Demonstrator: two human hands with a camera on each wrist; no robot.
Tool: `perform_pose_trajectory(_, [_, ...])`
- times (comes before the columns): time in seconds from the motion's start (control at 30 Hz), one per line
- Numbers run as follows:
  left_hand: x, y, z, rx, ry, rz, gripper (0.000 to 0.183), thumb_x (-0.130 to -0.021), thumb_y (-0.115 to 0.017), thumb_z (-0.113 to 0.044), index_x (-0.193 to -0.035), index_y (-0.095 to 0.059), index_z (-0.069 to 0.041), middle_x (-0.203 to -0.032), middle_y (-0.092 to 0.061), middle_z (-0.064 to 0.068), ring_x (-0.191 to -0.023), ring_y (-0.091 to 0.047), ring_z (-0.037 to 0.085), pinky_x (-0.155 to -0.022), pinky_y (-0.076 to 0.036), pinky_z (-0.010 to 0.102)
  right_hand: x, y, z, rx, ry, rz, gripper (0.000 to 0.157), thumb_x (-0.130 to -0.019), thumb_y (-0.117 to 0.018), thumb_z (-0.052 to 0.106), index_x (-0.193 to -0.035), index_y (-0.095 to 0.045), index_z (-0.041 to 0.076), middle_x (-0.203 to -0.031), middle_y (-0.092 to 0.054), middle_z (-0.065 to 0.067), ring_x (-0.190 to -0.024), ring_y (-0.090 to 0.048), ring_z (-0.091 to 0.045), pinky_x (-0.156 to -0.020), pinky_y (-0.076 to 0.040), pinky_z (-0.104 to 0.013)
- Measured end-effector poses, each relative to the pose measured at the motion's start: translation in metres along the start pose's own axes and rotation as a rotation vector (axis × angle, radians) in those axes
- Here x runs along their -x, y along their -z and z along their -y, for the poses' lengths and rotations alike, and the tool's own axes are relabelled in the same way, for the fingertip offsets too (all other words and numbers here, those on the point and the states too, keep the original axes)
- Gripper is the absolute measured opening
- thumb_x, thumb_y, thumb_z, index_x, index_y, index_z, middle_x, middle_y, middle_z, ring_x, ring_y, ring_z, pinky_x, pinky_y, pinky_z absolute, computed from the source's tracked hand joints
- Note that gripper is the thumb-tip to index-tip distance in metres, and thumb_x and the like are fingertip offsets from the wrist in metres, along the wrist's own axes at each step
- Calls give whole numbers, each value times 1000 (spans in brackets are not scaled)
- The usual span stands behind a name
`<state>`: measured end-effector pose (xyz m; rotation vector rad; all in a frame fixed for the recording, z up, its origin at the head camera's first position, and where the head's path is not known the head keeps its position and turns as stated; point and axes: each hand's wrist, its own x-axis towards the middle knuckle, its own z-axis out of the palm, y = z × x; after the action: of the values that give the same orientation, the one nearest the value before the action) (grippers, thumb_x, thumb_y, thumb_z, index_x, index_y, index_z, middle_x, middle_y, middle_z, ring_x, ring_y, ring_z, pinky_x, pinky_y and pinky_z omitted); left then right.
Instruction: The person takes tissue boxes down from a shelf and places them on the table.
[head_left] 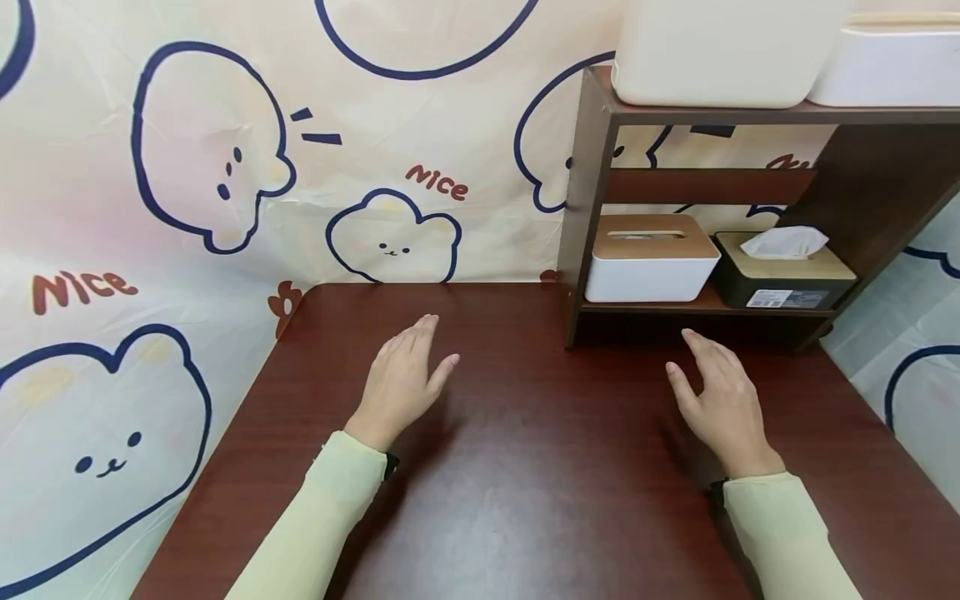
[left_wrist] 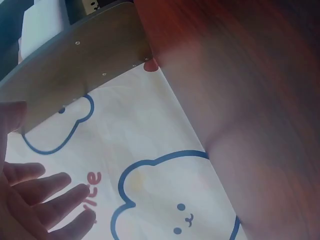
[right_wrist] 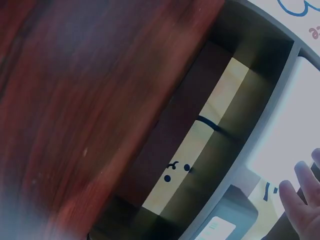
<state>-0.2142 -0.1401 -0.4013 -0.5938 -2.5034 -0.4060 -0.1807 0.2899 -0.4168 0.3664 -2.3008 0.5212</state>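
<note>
Above the left part of the dark red-brown table (head_left: 517,467) is my left hand (head_left: 400,383), fingers extended, thumb apart, holding nothing. In the left wrist view the left hand (left_wrist: 45,205) shows its spread fingers at the lower left. My right hand (head_left: 720,400) hovers over the table in front of the shelf, also holding nothing, its fingers loosely stretched. Part of the right hand (right_wrist: 305,200) appears at the right edge of the right wrist view. Nearest to it, on the lower shelf, are a white tissue box with a wooden lid (head_left: 652,275) and a dark tissue box (head_left: 780,279) with a tissue sticking out.
A brown wooden shelf (head_left: 588,208) stands at the table's back right. On its top are a large white container (head_left: 720,50) and a white box with a beige lid (head_left: 892,67). A cartoon-printed curtain (head_left: 390,133) hangs behind and along the left side.
</note>
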Motion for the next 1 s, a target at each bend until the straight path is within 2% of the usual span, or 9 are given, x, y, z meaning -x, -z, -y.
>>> perform_pose_trajectory(0.4, [-18, -9, -14, 6, -7, 75, 69, -97, -58, -45, -144, -42, 2, -144, -47, 18, -128, -48, 31, -106, -38, 47, -4, 11, -18, -34, -41, -111, 56, -86, -71, 10, -139, -53, 5, -130, -58, -19, -121, -48, -39, -102, -39, -49])
perform_pose_trajectory(0.63, [-30, -18, -27, 5, -38, 75, 66, -96, -60, -40, -144, -42, 2, -143, -48, 18, -127, -49, 31, -106, -39, 46, -9, 17, -32, -43, -31, -190, 51, -91, -66, 18, -139, -54, 5, -132, -58, -17, -118, -50, -41, -103, -39, -48])
perform_pose_trajectory(0.83, [-43, -23, -35, 21, -74, 85, 65, -97, -59, -38, -145, -40, 2, -143, -48, 17, -128, -48, 29, -105, -39, 45, -8, 20, -44, -106, -110, -297, 47, -91, -65, 19, -137, -57, 8, -129, -60, -16, -114, -52, -41, -102, -40, -45])
perform_pose_trajectory(1.0, [-53, -29, -40, 29, -101, 94, 65, -97, -59, -39, -145, -41, 2, -142, -49, 16, -128, -49, 29, -104, -40, 44, -7, 22, -55, -129, -167, -341, 46, -93, -63, 19, -137, -57, 11, -123, -61, -20, -108, -53, -41, -96, -41, -39])
